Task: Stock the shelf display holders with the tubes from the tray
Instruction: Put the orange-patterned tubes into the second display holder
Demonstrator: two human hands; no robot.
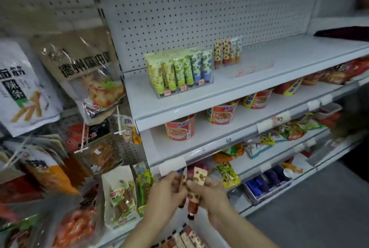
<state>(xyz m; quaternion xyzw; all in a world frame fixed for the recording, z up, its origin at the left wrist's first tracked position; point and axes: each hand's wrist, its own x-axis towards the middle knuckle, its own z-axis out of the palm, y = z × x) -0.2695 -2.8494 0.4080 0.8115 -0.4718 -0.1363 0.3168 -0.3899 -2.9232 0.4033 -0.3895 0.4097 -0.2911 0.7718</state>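
- White shop shelves with a holey back wall fill the view, and snack bags hang on hooks at the left.
- Both hands are low in the middle, close together, with the arms coming up from the bottom edge.
- The left hand has its fingers curled round some tubes with brown spots.
- The right hand curls round the same bunch, its thumb pressed on the front.
- The bunch has about three or four tubes; it is blurry, so I cannot count for sure. Their dark caps point down.
- More spotted tubes lie in a row at the bottom edge, under the hands.
- On the top shelf a clear holder has six green and blue tubes standing up across its front.
- Just beside it, a second clear holder has four tubes at its back.
- Four red noodle cups sit on the shelf below.
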